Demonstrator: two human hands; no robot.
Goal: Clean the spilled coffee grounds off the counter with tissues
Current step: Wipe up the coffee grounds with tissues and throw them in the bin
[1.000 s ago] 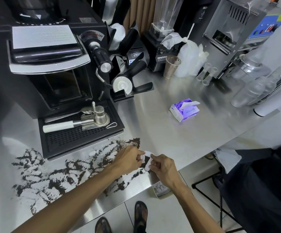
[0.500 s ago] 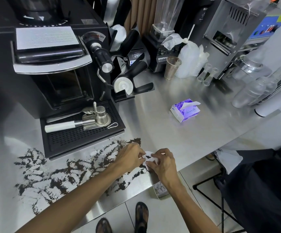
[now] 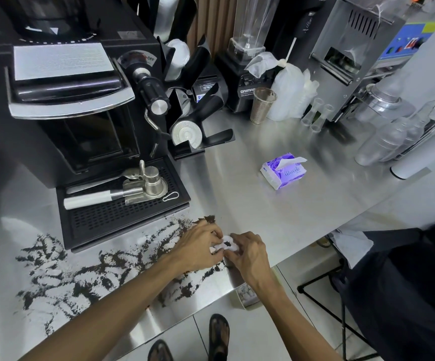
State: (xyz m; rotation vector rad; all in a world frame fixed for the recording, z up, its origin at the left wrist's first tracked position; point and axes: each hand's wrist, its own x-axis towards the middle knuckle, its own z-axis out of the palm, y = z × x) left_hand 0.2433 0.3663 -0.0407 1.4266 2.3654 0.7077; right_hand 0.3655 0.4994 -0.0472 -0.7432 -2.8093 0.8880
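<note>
The tissue (image 3: pixel 225 245) is a small white wad with a dark clump of grounds caught in its middle. It sits low over the counter (image 3: pixel 276 217) near the front edge, at the right-hand end of the spill. The left hand (image 3: pixel 198 247) and the right hand (image 3: pixel 249 252) are close together, and each pinches one side of the wad with curled fingers, so both are clamped on it. This looks like the gathering step, folding the paper over what it has picked up. To do it well, the edges should be drawn upward and inward so the clump stays pocketed instead of sifting back out, and the wad should be kept level until it is closed. Squeezing too hard could tear the thin paper. Most of the coffee grounds (image 3: pixel 101 267) remain streaked across the steel to the left, running along the front of the drip tray (image 3: pixel 122 217), where a portafilter (image 3: pixel 133 190) lies. The task is therefore at an early stage and will probably need several tissues. Later passes would best sweep away from the tray and the counter edge, toward the middle, so that nothing falls to the floor. A fresh sheet stands up from the purple tissue pack (image 3: pixel 284 171), well apart to the right and within reach.
</note>
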